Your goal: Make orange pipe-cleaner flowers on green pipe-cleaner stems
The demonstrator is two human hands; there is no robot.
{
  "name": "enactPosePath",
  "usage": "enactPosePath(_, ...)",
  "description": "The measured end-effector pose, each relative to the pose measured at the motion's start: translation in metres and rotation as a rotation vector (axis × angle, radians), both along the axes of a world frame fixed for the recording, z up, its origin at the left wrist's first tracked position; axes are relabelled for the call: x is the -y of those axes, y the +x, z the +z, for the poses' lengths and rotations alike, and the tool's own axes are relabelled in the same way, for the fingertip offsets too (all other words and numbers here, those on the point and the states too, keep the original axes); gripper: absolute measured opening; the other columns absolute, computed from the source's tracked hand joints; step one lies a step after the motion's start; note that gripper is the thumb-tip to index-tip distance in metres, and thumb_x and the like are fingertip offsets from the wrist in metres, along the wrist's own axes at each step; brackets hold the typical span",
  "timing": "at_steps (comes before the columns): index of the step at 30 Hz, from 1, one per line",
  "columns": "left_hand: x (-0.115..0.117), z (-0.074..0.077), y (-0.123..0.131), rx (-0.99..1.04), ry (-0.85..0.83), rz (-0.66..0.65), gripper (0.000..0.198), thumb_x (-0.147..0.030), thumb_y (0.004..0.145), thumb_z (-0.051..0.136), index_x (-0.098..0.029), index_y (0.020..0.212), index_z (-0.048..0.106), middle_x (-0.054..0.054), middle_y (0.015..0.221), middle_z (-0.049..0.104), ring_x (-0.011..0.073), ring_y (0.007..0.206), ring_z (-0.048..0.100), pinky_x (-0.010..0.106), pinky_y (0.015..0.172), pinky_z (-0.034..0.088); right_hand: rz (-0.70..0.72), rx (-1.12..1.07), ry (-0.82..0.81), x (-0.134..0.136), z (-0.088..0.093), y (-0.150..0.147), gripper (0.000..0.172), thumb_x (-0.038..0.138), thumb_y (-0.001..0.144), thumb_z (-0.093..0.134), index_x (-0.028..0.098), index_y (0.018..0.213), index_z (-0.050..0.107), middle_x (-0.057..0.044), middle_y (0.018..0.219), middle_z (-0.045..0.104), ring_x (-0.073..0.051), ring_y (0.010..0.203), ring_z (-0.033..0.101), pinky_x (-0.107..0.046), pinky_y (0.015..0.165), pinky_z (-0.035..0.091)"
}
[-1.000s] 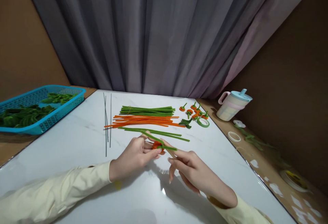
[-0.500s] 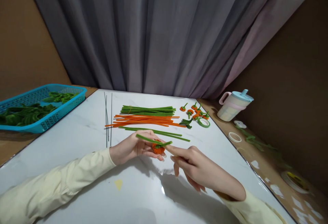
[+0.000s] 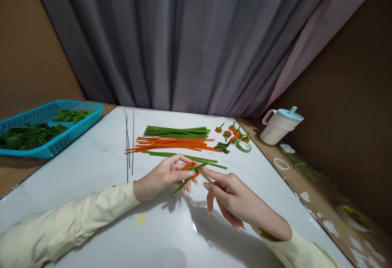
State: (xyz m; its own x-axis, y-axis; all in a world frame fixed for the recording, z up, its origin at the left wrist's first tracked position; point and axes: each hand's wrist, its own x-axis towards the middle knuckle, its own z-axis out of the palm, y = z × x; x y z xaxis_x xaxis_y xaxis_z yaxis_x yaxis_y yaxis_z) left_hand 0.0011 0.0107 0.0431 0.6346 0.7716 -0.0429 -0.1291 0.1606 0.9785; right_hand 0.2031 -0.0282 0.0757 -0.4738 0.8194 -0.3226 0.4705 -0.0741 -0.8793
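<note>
Left hand (image 3: pixel 162 177): pinching orange piece (image 3: pixel 190 165), part hidden, above desk (image 3: pixel 165 227) between side edges
Right hand (image 3: pixel 234 196): gripping stick (image 3: pixel 206 176), far end hidden
Blue basket (image 3: pixel 50 152): cut off; we see green pieces (image 3: pixel 30 136) inside

The blue basket (image 3: pixel 49 152) runs off the left edge; the hands (image 3: pixel 163 177) (image 3: pixel 237 198) partly hide the orange piece (image 3: pixel 189 165) and tan stick (image 3: pixel 206 177)

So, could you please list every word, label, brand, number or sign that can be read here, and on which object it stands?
There is no readable text.
Lidded cup: any markings are too faint to read.
Yellow-and-dark item at lower right: too blurred to tell.
Orange piece in the left hand: no lettering visible.
</note>
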Motion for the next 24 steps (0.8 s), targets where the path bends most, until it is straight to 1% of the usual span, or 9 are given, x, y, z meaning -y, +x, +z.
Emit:
enactPosePath(2, 0.002, -0.002, 0.002, 0.008, 0.036, 0.047, 0.027, -0.032, 0.084, 0.058, -0.016, 0.105, 0.051, 0.001, 0.077, 0.058, 0.0081, 0.056, 0.053, 0.021, 0.051, 0.038, -0.04, -0.027, -0.011, -0.001, 0.0, -0.001, 0.054, 0.034, 0.091, 0.039, 0.021, 0.143, 0.026, -0.001, 0.065, 0.065, -0.003, 0.024, 0.04, -0.011, 0.022, 0.025)
enactPosePath(4, 0.004, -0.003, 0.004, 0.042, 0.022, 0.079, 0.028, -0.032, 0.085, 0.057, -0.016, 0.107, 0.052, -0.001, 0.074, 0.053, 0.0068, 0.057, 0.049, 0.019, 0.05, 0.034, -0.06, -0.051, 0.002, -0.001, -0.001, -0.003, 0.056, 0.037, 0.091, 0.04, 0.02, 0.143, 0.026, -0.002, 0.065, 0.066, -0.003, 0.024, 0.039, -0.011, 0.022, 0.023)
enactPosePath(9, 0.008, 0.0, 0.006, 0.124, -0.134, 0.094, 0.018, -0.032, 0.083, 0.059, -0.014, 0.086, 0.056, -0.001, 0.073, 0.047, 0.0068, 0.062, 0.043, 0.02, 0.061, 0.037, -0.082, -0.076, 0.018, -0.003, -0.005, -0.007, 0.059, 0.04, 0.09, 0.043, 0.018, 0.143, 0.027, -0.002, 0.064, 0.066, -0.003, 0.024, 0.038, -0.012, 0.023, 0.022)
enactPosePath(12, 0.008, 0.0, 0.006, 0.106, -0.18, 0.13, 0.019, -0.033, 0.081, 0.06, -0.014, 0.082, 0.056, -0.001, 0.073, 0.047, 0.0067, 0.061, 0.042, 0.02, 0.063, 0.037, -0.08, -0.079, -0.028, -0.004, -0.004, -0.008, 0.062, 0.042, 0.091, 0.043, 0.02, 0.144, 0.021, -0.002, 0.068, 0.067, -0.002, 0.023, 0.035, -0.012, 0.021, 0.02)
enactPosePath(15, 0.005, -0.006, 0.007, 0.099, -0.23, 0.135, 0.018, -0.031, 0.08, 0.062, -0.015, 0.078, 0.057, -0.003, 0.07, 0.047, 0.006, 0.059, 0.041, 0.018, 0.06, 0.036, -0.079, -0.084, -0.097, -0.002, 0.0, -0.007, 0.068, 0.045, 0.09, 0.043, 0.024, 0.146, 0.01, -0.002, 0.073, 0.068, -0.002, 0.022, 0.031, -0.013, 0.019, 0.015)
enactPosePath(18, -0.001, -0.02, 0.007, 0.155, -0.311, 0.129, 0.019, -0.03, 0.079, 0.063, -0.013, 0.073, 0.056, -0.004, 0.065, 0.045, 0.0049, 0.055, 0.04, 0.016, 0.056, 0.035, -0.096, -0.078, -0.176, 0.002, 0.002, -0.002, 0.069, 0.045, 0.091, 0.043, 0.026, 0.145, 0.005, -0.002, 0.077, 0.067, -0.001, 0.023, 0.028, -0.013, 0.02, 0.014)
enactPosePath(21, -0.009, -0.035, 0.006, 0.246, -0.444, 0.158, 0.016, -0.026, 0.079, 0.063, -0.012, 0.074, 0.058, -0.003, 0.066, 0.049, 0.0034, 0.052, 0.041, 0.015, 0.055, 0.037, -0.065, -0.039, -0.196, 0.004, -0.01, 0.006, 0.061, 0.046, 0.092, 0.038, 0.03, 0.144, 0.008, -0.001, 0.082, 0.067, -0.002, 0.024, 0.032, -0.015, 0.021, 0.016)
enactPosePath(23, -0.014, -0.044, 0.004, 0.241, -0.53, 0.159, 0.014, -0.025, 0.078, 0.064, -0.012, 0.078, 0.059, 0.001, 0.072, 0.057, 0.0045, 0.055, 0.046, 0.016, 0.055, 0.038, -0.022, 0.048, -0.08, 0.002, -0.027, 0.013, 0.052, 0.047, 0.094, 0.033, 0.029, 0.14, 0.018, -0.001, 0.08, 0.066, -0.004, 0.027, 0.037, -0.016, 0.025, 0.022)
enactPosePath(24, -0.016, -0.046, 0.003, 0.227, -0.561, 0.146, 0.015, -0.026, 0.078, 0.064, -0.012, 0.08, 0.06, 0.004, 0.077, 0.061, 0.0061, 0.06, 0.051, 0.017, 0.056, 0.039, -0.012, 0.117, 0.051, 0.0, -0.037, 0.016, 0.047, 0.046, 0.094, 0.031, 0.025, 0.136, 0.026, -0.001, 0.076, 0.064, -0.006, 0.029, 0.04, -0.018, 0.03, 0.027)
